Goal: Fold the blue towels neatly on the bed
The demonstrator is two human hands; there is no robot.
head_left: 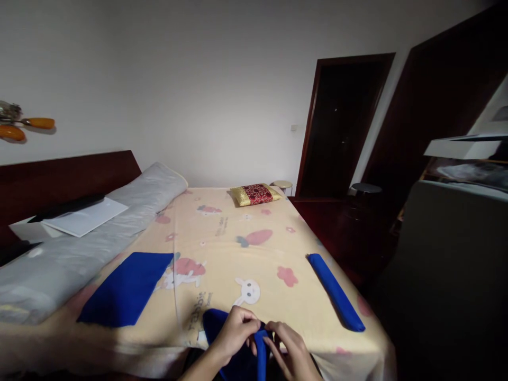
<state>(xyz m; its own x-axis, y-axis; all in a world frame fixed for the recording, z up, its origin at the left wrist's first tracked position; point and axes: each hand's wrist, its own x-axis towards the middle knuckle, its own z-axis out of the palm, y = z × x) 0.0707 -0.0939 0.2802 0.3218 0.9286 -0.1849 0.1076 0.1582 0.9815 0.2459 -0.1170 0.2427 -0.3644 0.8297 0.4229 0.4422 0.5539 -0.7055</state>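
Note:
At the near edge of the bed, my left hand [240, 328] and my right hand [289, 346] are close together, both closed on a blue cloth [215, 320]. Fingers of each hand pinch its upper part, where a narrow blue strip [261, 357] hangs down between them. The lower part of the cloth runs out of view, and its exact kind cannot be made out. To the left lies a flat blue fabric piece [126, 290]. A long, narrow blue roll or folded bundle [336, 292] rests on the right side of the bed.
A rabbit-print sheet [226, 254] covers the bed. Along the headboard [71, 172] lies a grey bolster [130, 211] with a white flat panel [85, 217] on it. A gold and red pillow [256, 194] sits at the far end. Stools [365, 188] and a dark cabinet [452, 275] stand right.

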